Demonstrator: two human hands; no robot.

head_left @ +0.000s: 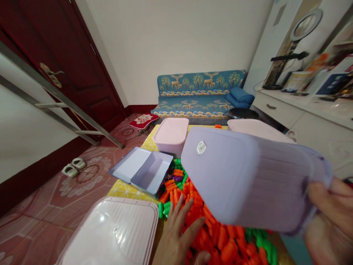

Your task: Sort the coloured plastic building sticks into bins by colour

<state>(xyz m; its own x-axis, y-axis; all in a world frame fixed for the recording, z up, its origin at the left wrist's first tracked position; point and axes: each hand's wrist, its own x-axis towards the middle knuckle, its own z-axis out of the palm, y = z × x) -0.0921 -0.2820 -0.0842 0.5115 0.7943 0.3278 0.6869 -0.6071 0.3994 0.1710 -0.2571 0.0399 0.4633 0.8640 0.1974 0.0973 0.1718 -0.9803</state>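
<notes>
My right hand (328,221) grips the rim of a large lavender plastic tub (248,176), held tilted on its side above a pile of orange, green and purple plastic pieces (220,235). A small white sticker (201,147) shows on the tub's base. My left hand (179,235) lies flat with fingers spread on the left edge of the pile, holding nothing. The tub hides much of the pile.
A lidded pink tub (113,235) sits at the front left, an open blue-grey box (146,171) behind it, and two more pink tubs (172,134) (256,129) farther back on a yellow mat (124,189). A blue sofa (201,95), a ladder (55,99), shoes (74,166) and white cabinets (309,117) surround them.
</notes>
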